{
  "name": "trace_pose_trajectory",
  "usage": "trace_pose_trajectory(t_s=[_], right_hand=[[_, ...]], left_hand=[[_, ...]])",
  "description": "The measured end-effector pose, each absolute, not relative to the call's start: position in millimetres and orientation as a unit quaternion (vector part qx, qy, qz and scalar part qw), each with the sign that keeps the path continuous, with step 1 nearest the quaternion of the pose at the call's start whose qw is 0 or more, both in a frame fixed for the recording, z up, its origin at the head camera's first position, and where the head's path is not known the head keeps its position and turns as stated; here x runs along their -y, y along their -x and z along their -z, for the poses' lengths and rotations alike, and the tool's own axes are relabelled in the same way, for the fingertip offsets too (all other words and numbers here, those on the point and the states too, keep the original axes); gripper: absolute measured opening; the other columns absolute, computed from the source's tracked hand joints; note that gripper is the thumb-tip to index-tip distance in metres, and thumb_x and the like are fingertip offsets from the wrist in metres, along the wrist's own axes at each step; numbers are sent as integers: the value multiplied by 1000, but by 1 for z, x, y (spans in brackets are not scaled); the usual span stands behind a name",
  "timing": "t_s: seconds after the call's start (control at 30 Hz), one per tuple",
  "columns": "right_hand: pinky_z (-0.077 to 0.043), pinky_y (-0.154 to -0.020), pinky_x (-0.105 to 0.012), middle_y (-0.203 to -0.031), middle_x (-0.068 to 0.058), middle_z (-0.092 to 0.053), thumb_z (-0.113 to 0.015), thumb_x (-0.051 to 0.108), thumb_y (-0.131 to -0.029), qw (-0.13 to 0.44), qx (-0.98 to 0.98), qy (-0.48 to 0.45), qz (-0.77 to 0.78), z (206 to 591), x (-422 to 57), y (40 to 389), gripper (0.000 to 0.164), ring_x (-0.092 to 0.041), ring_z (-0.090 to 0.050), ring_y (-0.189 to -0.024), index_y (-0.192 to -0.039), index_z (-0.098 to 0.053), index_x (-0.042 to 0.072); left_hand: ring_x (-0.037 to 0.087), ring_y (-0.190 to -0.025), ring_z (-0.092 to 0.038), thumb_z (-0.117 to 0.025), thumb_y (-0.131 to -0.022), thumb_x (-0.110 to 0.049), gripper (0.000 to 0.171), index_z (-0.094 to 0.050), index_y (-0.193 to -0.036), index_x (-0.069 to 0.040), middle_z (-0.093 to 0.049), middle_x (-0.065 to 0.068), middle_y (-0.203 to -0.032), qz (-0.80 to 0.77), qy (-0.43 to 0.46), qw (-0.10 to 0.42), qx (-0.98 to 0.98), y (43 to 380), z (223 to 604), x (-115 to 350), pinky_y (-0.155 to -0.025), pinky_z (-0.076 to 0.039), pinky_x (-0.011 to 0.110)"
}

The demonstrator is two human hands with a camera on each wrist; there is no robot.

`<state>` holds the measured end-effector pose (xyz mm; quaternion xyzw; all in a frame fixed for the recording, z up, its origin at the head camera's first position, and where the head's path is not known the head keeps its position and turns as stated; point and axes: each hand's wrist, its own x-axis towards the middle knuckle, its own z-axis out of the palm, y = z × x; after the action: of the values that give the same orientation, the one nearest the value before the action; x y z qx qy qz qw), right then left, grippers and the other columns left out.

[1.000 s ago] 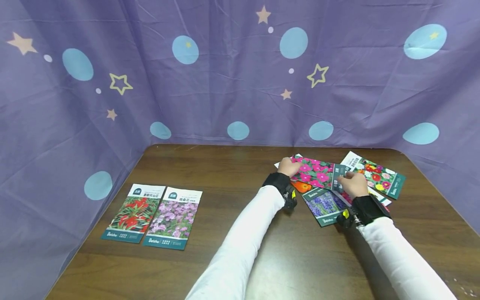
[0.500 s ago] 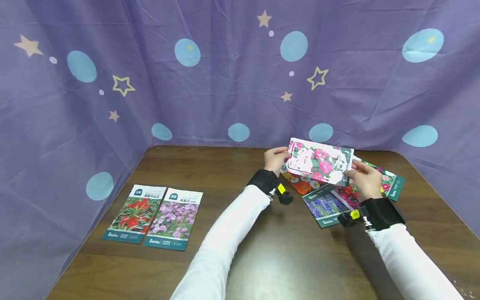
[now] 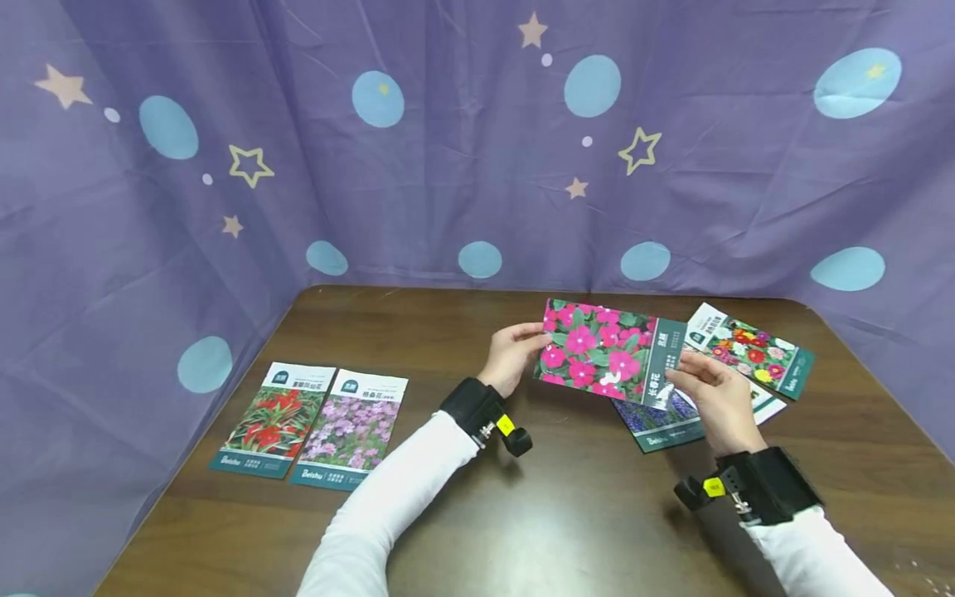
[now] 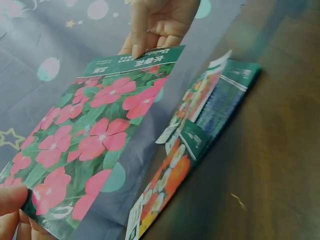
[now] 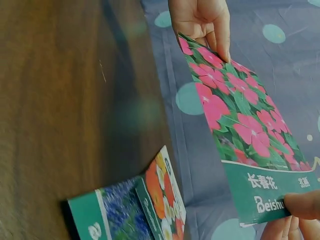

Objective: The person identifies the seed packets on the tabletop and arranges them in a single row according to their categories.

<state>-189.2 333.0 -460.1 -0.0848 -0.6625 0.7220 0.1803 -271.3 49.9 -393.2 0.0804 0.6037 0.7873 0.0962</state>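
Pink-flowered packet [image 3: 600, 350] shifted left; dark-green end band [image 3: 666, 347]; left fingers [image 3: 525, 331], right fingers [image 3: 703, 365] pinching opposite ends.

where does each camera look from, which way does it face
Head: worn on the head, facing forward and down over the table; left grip, right grip and white sleeves show.
Left wrist: worn there, facing along the pink-flower packet; left grip at lower left, right grip at top.
Right wrist: worn there, facing along it from the lettered end; right grip at lower right, left grip at top.
Both wrist views share the pink-flower packet, the blue-flower packet and the curtain.
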Motion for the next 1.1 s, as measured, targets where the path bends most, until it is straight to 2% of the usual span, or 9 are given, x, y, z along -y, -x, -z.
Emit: trace_pose_trajectory(t_s=[0.07, 0.13, 0.23, 0.43, 0.57, 0.67, 0.73, 0.97, 1.1], right_hand=[[-49, -70, -14, -90, 3, -63, -75, 11, -75, 196, 645, 57, -736, 472, -333, 193, 42, -7, -58, -85, -114, -60, 4], [-49, -71, -15, -91, 3, -63, -75, 12, -75, 184, 658, 63, -727, 461, -325, 188, 42, -7, -58, -85, -114, -60, 4], [-47, -73, -15, -92, 4, -61, -70, 10, -80, 153, 687, 32, -710, 432, -311, 176, 38, -7, -57, -86, -116, -58, 9], [-46, -75, -13, -107, 12, -59, -63, 10, -86, 120, 812, -70, -566, 354, -283, 150, 47, -1, -55, -97, -130, -47, 12], [-49, -75, -18, -112, 1, -62, -63, 10, -86, 78, 858, -151, -484, 328, -267, 147, 47, -5, -58, -99, -130, -48, 7], [-51, -74, -23, -110, -11, -63, -65, 13, -85, 41, 872, -188, -449, 323, -251, 147, 45, -7, -61, -95, -126, -51, 1], [-52, -71, -24, -105, -14, -64, -67, 14, -84, 30, 878, -192, -438, 325, -240, 146, 42, -7, -62, -89, -121, -55, -1], [-49, -56, -23, -81, -9, -66, -66, 7, -82, 39, 871, -179, -456, 347, -216, 140, 19, -4, -59, -66, -96, -61, -5], [-47, -53, -22, -78, -7, -65, -67, 3, -81, 60, 867, -192, -457, 356, -212, 139, 16, -3, -58, -63, -94, -62, -5]], left_hand=[[4, -64, -55, -64, -80, 2, 27, -61, -105, 11, -61, -5, -74, -787, -89, 87, -605, 269, 394, -44, -61, -47, 20], [4, -65, -55, -64, -80, 2, 28, -61, -105, 13, -61, -5, -74, -778, -105, 72, -615, 267, 389, -39, -63, -48, 20], [4, -67, -56, -64, -79, 3, 25, -62, -103, 13, -63, 0, -77, -758, -144, 54, -634, 268, 377, -30, -65, -47, 18], [7, -73, -59, -66, -79, 1, 20, -65, -98, 8, -67, 14, -90, -619, -287, 44, -729, 270, 335, -7, -70, -49, 22], [10, -76, -62, -67, -80, -2, 18, -68, -97, 2, -68, 11, -90, -508, -369, 71, -775, 264, 306, 1, -71, -50, 22], [10, -76, -62, -67, -80, -3, 16, -69, -96, -1, -69, 7, -88, -446, -408, 93, -791, 259, 291, 1, -69, -49, 21], [10, -74, -62, -67, -80, -2, 15, -69, -94, 0, -69, 7, -87, -424, -423, 105, -794, 256, 285, 0, -67, -49, 21], [9, -68, -60, -68, -80, -1, 13, -69, -92, 1, -68, 7, -81, -397, -419, 136, -805, 248, 288, 0, -63, -48, 19], [8, -66, -58, -67, -80, -3, 12, -69, -92, -1, -67, 5, -79, -381, -422, 138, -811, 247, 294, 2, -61, -47, 19]])
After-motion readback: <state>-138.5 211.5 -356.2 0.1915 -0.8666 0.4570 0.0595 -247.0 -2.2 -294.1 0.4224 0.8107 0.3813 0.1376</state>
